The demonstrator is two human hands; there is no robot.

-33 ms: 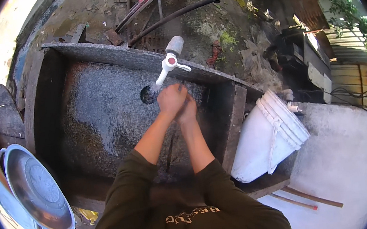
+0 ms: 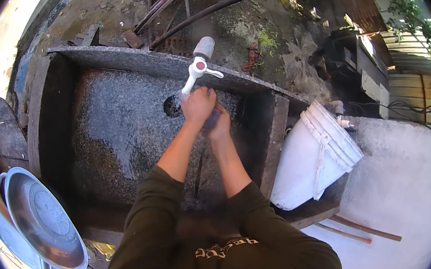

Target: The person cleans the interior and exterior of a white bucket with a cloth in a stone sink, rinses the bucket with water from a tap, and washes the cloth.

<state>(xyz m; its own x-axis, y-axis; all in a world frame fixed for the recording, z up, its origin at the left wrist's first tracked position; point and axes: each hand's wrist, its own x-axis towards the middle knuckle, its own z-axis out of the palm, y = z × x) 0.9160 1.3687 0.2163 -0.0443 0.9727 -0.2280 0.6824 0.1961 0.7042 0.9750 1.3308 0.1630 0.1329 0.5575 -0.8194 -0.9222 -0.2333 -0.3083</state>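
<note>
My left hand (image 2: 198, 106) is closed, its fingers curled, just under the spout of a white tap (image 2: 198, 70). Pressed up against it from the right and slightly lower is my right hand (image 2: 218, 123), its fingers bent. A small bluish, blurred patch shows between the two palms; what it is, I cannot make out. Both hands are over a dark, speckled stone sink (image 2: 112, 114), beside its round drain hole (image 2: 172, 106). The sink floor looks wet. Most of my fingertips are hidden behind the hands.
A metal basin (image 2: 47, 217) stands tilted at the left. To the right, a white bucket (image 2: 306, 161) leans beside the sink wall. Beyond the sink's far rim are metal bars (image 2: 207, 14) and bare ground. Two thin sticks (image 2: 364, 227) lie at lower right.
My hands have shifted slightly up toward the tap and parted a little, so a bluish patch now shows between them. The surroundings have moved only slightly in view.
</note>
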